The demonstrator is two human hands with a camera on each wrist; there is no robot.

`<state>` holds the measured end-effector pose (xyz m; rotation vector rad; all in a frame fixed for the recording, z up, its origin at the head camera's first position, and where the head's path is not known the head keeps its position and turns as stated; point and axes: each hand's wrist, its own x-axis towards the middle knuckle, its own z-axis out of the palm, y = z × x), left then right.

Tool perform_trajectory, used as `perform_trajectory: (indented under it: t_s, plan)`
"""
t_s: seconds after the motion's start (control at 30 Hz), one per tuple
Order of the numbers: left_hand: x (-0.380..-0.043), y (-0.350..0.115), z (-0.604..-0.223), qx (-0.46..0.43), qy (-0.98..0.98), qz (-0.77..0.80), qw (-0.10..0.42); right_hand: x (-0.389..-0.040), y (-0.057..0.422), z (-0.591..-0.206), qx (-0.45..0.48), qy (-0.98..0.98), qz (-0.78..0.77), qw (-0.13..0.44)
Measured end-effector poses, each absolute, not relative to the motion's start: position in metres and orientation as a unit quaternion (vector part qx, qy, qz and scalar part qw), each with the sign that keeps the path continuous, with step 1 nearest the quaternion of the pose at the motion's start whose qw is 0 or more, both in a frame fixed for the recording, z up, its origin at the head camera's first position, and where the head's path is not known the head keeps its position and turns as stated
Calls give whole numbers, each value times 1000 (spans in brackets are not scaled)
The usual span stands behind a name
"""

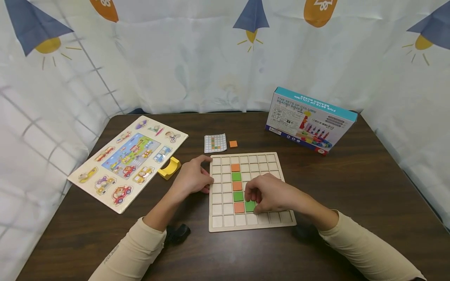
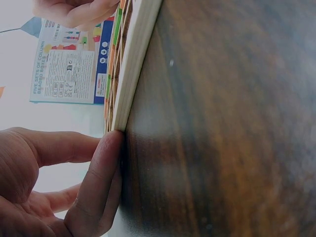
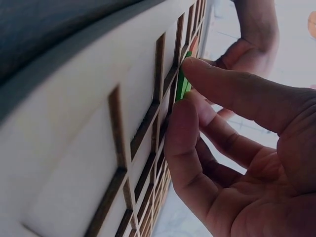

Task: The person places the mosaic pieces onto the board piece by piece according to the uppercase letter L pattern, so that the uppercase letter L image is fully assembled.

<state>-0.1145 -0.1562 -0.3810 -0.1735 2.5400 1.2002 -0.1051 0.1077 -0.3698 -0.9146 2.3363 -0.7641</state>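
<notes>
A pale wooden grid board (image 1: 217, 221) lies on the dark table. Orange and green square tiles, among them an orange tile (image 1: 237, 186), fill a column of its cells. Right of the column's lowest tile, my right hand (image 1: 275, 193) pinches a green tile (image 3: 183, 81) between thumb and fingers, at the grid's surface. My left hand (image 1: 191, 175) rests against the board's left side, with fingertips touching its edge in the left wrist view. Beyond the board are a small card (image 1: 215, 143) printed with a coloured grid and a loose orange tile (image 1: 233, 144).
At the left, a vehicle picture puzzle (image 1: 128, 160) leans on a yellow curved piece (image 1: 170, 168). A beaded-boxes carton (image 1: 309, 121) stands at the back right. Near the left sleeve is a small black object (image 1: 178, 234). A patterned white curtain (image 1: 197, 58) hangs behind the table.
</notes>
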Motion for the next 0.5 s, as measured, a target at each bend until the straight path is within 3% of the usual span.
perform_trajectory:
  t_s: [0.5]
  plan:
    - [-114, -155, -380, -66, 889, 423, 162, -107, 108, -371, -348, 857, -289, 246]
